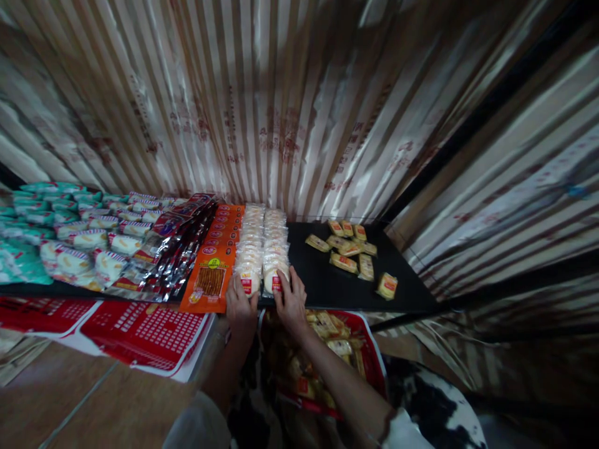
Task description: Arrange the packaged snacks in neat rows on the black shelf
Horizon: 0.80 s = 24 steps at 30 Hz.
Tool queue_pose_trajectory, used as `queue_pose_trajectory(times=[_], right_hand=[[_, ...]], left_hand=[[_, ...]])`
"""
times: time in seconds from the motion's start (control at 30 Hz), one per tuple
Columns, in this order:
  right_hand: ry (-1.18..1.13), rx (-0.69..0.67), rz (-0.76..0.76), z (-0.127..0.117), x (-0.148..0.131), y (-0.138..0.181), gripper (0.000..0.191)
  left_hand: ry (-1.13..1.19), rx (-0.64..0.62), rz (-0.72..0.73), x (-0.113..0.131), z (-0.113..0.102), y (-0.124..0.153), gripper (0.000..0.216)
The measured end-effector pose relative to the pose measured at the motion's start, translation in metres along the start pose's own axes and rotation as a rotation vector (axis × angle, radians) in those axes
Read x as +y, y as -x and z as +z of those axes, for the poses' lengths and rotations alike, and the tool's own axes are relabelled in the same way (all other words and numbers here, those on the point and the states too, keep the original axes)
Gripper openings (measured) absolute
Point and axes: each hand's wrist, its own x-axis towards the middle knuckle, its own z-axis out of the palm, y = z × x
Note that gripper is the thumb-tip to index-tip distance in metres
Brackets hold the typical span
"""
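Both forearms reach forward from the lower edge of the view, nearly side by side, the right one slanting inward to the left. The left hand (241, 308) and right hand (291, 300) are back-up, with fingers partly spread and pointing away from the person. The left hand's fingers and thumb straddle the front pack of the left row of white round packs (251, 243); the right hand's fingertips lie over the front pack of the right row of white round packs (276, 243). I cannot tell whether either hand grips or only touches.

The 2 rows stand side by side on the black shelf (311, 274), their long axes running front to back, towards the striped sheeting (281, 125). The 2 front packs turn their round faces towards the person, each with a red label too small to read.

Just left, an orange packet (219, 240) lies lengthwise front to back, bearing a yellow-green badge and a picture of brown strips; its lettering is illegible. Yellow packs (344, 262) with red labels lie at mixed angles to the right.
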Motion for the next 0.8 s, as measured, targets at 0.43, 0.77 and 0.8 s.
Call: queue_pose_trajectory(times=[0.43, 0.77, 0.8], right_hand=[[-0.052, 0.083, 0.195, -0.059, 0.074, 0.084, 0.031], [0.227, -0.612, 0.498, -0.085, 0.108, 0.161, 0.047], [0.255, -0.616, 0.504, -0.082, 0.104, 0.164, 0.05]], left_hand=[[0.048, 0.025, 0.149, 0.015, -0.025, 0.013, 0.039], [0.294, -0.606, 0.395, 0.064, -0.018, 0.119, 0.026], [0.3, -0.683, 0.394, 0.068, -0.017, 0.127, 0.026]])
